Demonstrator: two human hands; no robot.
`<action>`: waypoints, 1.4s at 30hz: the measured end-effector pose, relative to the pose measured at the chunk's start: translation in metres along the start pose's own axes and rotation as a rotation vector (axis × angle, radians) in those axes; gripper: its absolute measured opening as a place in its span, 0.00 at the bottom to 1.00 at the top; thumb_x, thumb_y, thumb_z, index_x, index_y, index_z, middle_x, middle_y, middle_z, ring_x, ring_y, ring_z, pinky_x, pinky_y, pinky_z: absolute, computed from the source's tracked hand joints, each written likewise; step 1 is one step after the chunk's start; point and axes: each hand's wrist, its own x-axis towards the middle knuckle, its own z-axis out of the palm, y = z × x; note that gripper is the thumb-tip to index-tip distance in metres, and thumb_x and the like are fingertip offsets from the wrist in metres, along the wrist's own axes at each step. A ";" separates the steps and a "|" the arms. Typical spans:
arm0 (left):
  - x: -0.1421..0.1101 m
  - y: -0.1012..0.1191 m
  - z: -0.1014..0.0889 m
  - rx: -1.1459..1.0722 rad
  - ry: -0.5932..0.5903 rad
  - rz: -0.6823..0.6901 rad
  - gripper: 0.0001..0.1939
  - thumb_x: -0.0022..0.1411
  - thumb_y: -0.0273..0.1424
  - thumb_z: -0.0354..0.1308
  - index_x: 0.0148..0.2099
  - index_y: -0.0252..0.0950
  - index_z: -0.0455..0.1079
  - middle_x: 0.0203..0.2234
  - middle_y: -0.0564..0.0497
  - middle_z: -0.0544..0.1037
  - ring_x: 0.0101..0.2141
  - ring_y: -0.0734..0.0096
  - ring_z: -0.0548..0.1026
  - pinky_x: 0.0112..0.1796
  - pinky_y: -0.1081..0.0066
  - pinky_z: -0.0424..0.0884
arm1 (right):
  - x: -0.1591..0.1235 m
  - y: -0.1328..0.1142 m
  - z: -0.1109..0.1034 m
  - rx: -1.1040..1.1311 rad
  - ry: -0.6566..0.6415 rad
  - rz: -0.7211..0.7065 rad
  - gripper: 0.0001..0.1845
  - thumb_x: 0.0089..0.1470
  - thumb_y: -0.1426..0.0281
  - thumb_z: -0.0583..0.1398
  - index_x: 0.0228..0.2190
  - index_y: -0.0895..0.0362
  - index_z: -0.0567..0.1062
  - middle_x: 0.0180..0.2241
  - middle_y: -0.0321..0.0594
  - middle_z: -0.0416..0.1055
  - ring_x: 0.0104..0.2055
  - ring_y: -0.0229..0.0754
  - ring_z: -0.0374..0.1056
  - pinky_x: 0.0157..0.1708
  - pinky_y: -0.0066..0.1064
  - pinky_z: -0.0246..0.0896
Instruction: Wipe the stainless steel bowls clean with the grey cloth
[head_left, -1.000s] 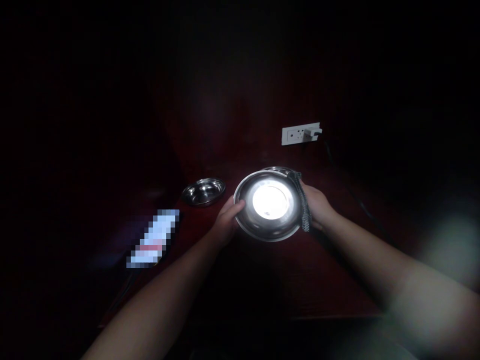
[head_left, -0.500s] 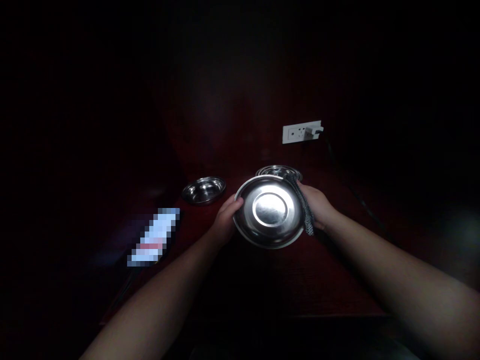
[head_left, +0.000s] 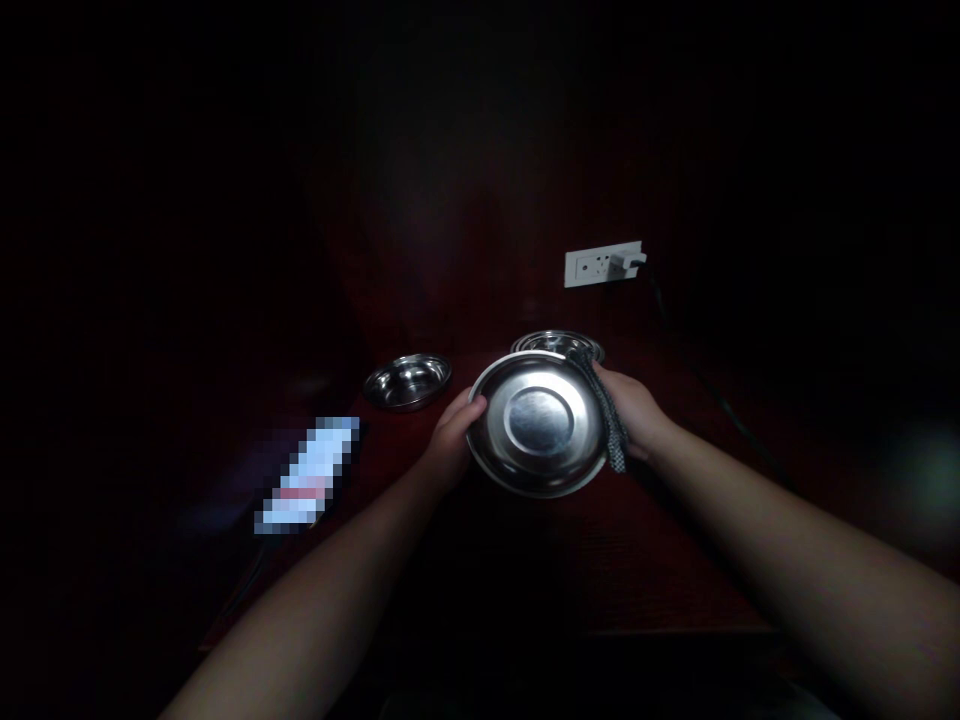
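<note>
A shiny steel dish (head_left: 538,422) is held up above the table, its round underside turned toward me. My left hand (head_left: 451,435) grips its left rim, thumb on the underside. At the right rim, my right hand (head_left: 634,412) is closed on a dark grey woven cloth (head_left: 606,415) folded over the dish's edge. The fingers of both hands are mostly hidden behind the dish and cloth. Just behind it, partly covered, stand nested steel dishes (head_left: 555,338). Another steel dish (head_left: 409,382) sits upright on the table to the left.
A lit phone (head_left: 309,475), its screen blurred out, is at the left. On the back wall a white socket panel (head_left: 600,264) holds a plug, with a dark cable running down to the right. The dark red table (head_left: 660,560) ends at a front edge near me; surroundings are very dark.
The hands, dish and cloth have hardly moved. The bright reflection at the centre of the dish's underside has dimmed, and the scene looks slightly darker.
</note>
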 end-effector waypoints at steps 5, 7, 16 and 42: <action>0.000 0.001 0.000 -0.010 -0.002 -0.001 0.18 0.58 0.35 0.56 0.49 0.34 0.70 0.42 0.47 0.77 0.43 0.61 0.74 0.45 0.66 0.66 | 0.001 0.000 0.000 0.008 0.000 0.009 0.19 0.49 0.56 0.62 0.29 0.61 0.77 0.22 0.41 0.76 0.27 0.42 0.71 0.27 0.29 0.66; 0.000 0.001 0.000 -0.012 -0.004 -0.007 0.18 0.57 0.35 0.56 0.49 0.34 0.71 0.42 0.46 0.77 0.43 0.61 0.74 0.45 0.66 0.66 | 0.001 0.001 -0.001 0.006 0.002 0.010 0.19 0.49 0.56 0.62 0.29 0.61 0.77 0.22 0.41 0.76 0.27 0.42 0.71 0.27 0.29 0.66; 0.001 0.000 0.000 -0.049 -0.004 -0.048 0.17 0.57 0.36 0.57 0.46 0.33 0.72 0.38 0.47 0.78 0.38 0.62 0.75 0.42 0.66 0.68 | 0.002 0.002 -0.002 -0.038 -0.038 0.015 0.22 0.47 0.54 0.63 0.31 0.62 0.77 0.23 0.41 0.76 0.28 0.42 0.71 0.29 0.30 0.66; 0.000 0.005 0.004 -0.105 0.046 -0.174 0.16 0.56 0.39 0.56 0.39 0.32 0.73 0.29 0.47 0.79 0.33 0.62 0.76 0.40 0.63 0.69 | -0.001 -0.001 -0.001 0.015 -0.056 0.069 0.16 0.47 0.59 0.64 0.28 0.61 0.78 0.21 0.41 0.76 0.25 0.42 0.71 0.26 0.30 0.66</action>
